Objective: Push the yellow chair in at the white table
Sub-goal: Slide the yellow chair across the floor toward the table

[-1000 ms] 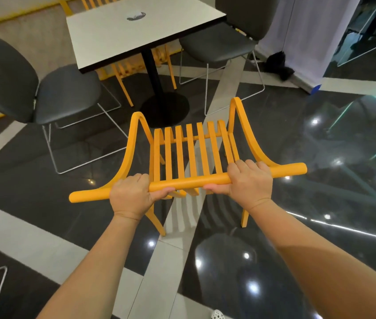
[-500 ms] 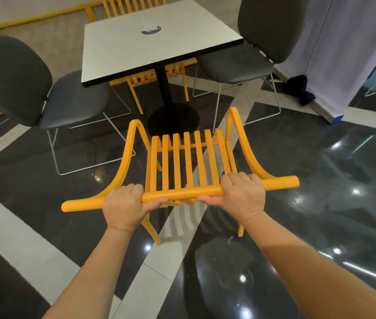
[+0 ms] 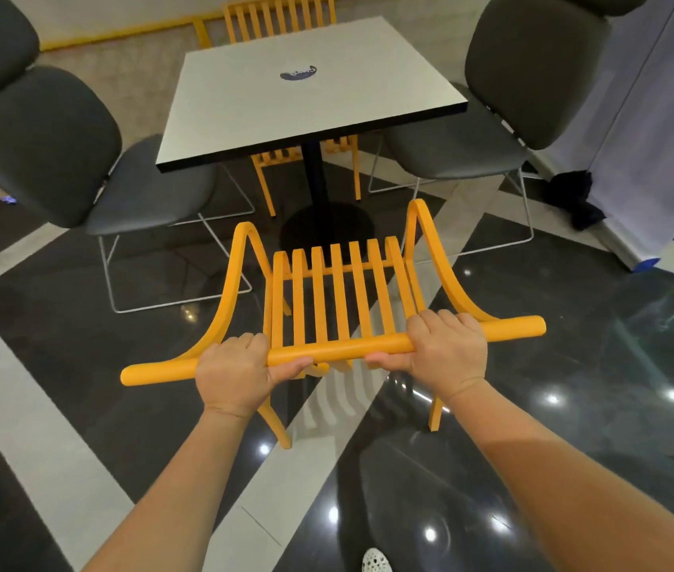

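Note:
A yellow slatted chair [image 3: 341,299] with curved armrests stands right in front of me, its back toward me. My left hand [image 3: 234,375] and my right hand [image 3: 446,350] both grip the round top rail of its back. Beyond it is the square white table [image 3: 244,117] with a black edge, on a black pedestal and round base. The chair's front reaches the round base; its seat is still short of the table's near edge.
A grey padded chair [image 3: 79,158] on a wire frame stands left of the table, another grey chair [image 3: 504,101] to its right. A second yellow chair [image 3: 277,14] sits at the table's far side. A white panel [image 3: 657,138] and a dark bundle stand at right.
The yellow chair, with both hands on its rail, has come closer to the table. The table and the grey chairs now sit nearer and more centred in view.

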